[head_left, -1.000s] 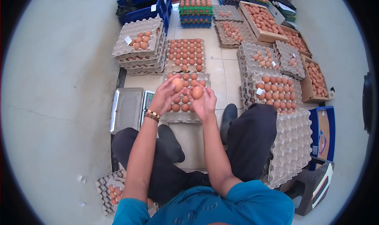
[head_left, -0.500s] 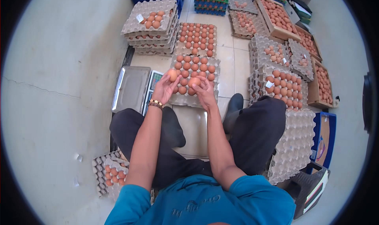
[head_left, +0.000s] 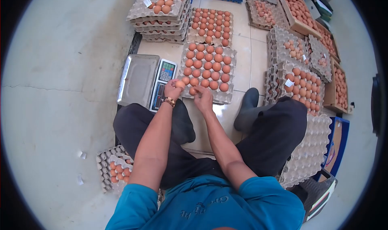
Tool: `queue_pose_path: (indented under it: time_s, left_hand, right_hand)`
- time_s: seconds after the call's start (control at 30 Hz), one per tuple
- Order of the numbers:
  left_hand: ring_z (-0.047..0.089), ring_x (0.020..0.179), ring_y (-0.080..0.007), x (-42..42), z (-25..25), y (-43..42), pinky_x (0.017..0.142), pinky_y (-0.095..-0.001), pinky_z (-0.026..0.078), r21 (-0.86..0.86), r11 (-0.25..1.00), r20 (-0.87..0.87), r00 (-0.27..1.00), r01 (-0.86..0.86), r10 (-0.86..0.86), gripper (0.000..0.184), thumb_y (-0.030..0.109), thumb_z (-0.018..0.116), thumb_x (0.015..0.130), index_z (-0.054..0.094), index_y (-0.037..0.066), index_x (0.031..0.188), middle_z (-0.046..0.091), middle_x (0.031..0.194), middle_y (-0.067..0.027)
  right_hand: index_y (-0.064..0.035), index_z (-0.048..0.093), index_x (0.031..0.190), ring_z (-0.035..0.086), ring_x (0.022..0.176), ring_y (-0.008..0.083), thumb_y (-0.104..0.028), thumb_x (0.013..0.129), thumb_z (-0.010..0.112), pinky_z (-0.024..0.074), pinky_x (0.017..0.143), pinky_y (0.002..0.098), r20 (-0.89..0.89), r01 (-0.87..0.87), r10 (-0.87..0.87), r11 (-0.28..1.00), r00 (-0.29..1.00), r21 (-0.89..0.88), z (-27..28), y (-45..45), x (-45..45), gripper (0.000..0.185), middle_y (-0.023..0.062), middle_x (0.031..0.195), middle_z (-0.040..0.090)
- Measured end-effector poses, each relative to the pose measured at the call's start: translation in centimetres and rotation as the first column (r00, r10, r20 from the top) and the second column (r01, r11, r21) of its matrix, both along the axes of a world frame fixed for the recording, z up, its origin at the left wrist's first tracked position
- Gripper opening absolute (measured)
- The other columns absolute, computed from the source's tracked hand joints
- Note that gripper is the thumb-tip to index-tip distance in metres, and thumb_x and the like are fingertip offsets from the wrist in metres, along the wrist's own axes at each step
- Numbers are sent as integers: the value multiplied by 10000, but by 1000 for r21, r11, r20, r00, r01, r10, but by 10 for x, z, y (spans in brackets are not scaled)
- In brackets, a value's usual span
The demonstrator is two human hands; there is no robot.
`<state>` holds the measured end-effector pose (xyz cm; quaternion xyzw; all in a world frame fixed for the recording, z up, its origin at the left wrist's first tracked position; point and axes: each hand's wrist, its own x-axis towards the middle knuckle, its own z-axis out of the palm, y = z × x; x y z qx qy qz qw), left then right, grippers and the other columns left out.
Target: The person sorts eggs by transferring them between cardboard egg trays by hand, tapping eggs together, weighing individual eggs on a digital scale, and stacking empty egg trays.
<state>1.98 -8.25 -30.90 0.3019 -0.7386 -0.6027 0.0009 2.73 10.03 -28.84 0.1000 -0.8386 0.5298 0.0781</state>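
A grey carton tray (head_left: 227, 96) with rows of brown eggs lies on the floor between my feet. My left hand (head_left: 173, 90), with a bracelet at its wrist, holds a lighter brown egg (head_left: 180, 84) at the tray's near left corner. The fingers of my right hand (head_left: 203, 98) are closed round another egg (head_left: 193, 91), low over the tray's near row. Whether that egg rests in a cup cannot be made out. Just beyond sits a second filled tray (head_left: 210, 26).
A digital scale (head_left: 139, 80) lies left of the tray. Stacked egg trays (head_left: 159, 20) stand at the back left, more stacks (head_left: 301, 88) at the right. Wooden crates (head_left: 299, 14) of eggs line the far right. My boots (head_left: 247, 109) flank the tray.
Both hands have come down apart to the near edge of the tray, the right one lowering its egg to the near row. The view has tilted down, so the scale shows more fully.
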Motion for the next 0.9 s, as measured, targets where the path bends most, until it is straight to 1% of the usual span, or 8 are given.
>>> queue_pose_path:
  time_s: [0.03, 0.17, 0.27, 0.57, 0.67, 0.73, 0.8, 0.9]
  left_hand:
    - [701, 928, -237, 4, 35, 15, 781, -353, 565, -203, 977, 45, 998, 61, -53, 451, 69, 810, 649, 652, 52, 1070, 703, 1009, -138]
    - [655, 936, -390, 5, 40, 27, 831, -452, 532, -505, 836, 58, 975, 216, -216, 350, 53, 767, 692, 613, 90, 1005, 663, 952, -199]
    - [630, 935, -406, 5, 35, 31, 851, -470, 514, -662, 701, 108, 959, 266, -263, 325, 19, 738, 714, 599, 81, 1001, 632, 954, -198]
    - [648, 975, -396, -3, 49, 25, 866, -452, 527, -606, 634, 309, 877, 480, -369, 251, 34, 700, 732, 663, 75, 977, 661, 998, -211]
    - [682, 965, -369, -38, 80, 10, 844, -426, 548, -579, 790, 158, 978, 203, -135, 252, 67, 658, 749, 706, 81, 996, 701, 999, -209]
    - [705, 939, -346, -75, 99, -16, 818, -412, 559, -629, 772, -67, 983, 93, -172, 285, 101, 630, 770, 713, 86, 1042, 721, 993, -197]
    - [708, 922, -330, -105, 159, -18, 810, -405, 556, -603, 797, -266, 934, 31, -238, 280, 102, 636, 787, 704, 73, 1057, 724, 988, -167]
    - [703, 919, -302, -117, 271, 1, 807, -402, 553, -623, 757, -218, 886, 196, -409, 314, 100, 628, 811, 677, 83, 1121, 723, 996, -134]
  right_hand:
    - [3, 715, 1000, 686, 880, 270, 25, 777, 649, 542, 816, 358, 15, 31, -30, 998, 999, -63, -4, 2, -3, 234, 139, 993, 709]
    - [15, 728, 940, 657, 767, 196, 18, 820, 584, 516, 717, 305, 102, 243, -230, 960, 968, -141, 15, 18, -17, 187, 115, 892, 699]
    - [13, 729, 922, 631, 712, 184, 18, 819, 584, 503, 680, 307, 171, 384, -356, 907, 919, -176, 35, 30, -23, 178, 103, 836, 681]
    - [12, 722, 867, 590, 617, 150, 30, 811, 597, 468, 591, 272, 192, 573, -541, 789, 819, -219, 26, 39, -33, 138, 87, 747, 650]
    - [28, 711, 908, 591, 623, 136, 33, 813, 592, 467, 587, 254, 248, 626, -575, 727, 780, -283, 24, 44, -41, 152, 84, 761, 659]
    - [40, 700, 944, 601, 643, 133, 39, 811, 585, 478, 604, 255, 251, 649, -600, 684, 760, -333, 23, 46, -49, 176, 86, 778, 668]
    - [51, 687, 979, 617, 675, 134, 47, 806, 572, 495, 633, 268, 241, 668, -629, 640, 740, -381, 33, 42, -61, 208, 93, 798, 676]
    - [47, 681, 993, 648, 735, 156, 44, 797, 550, 518, 686, 290, 279, 684, -627, 631, 727, -366, -1, 48, -102, 236, 118, 838, 696]
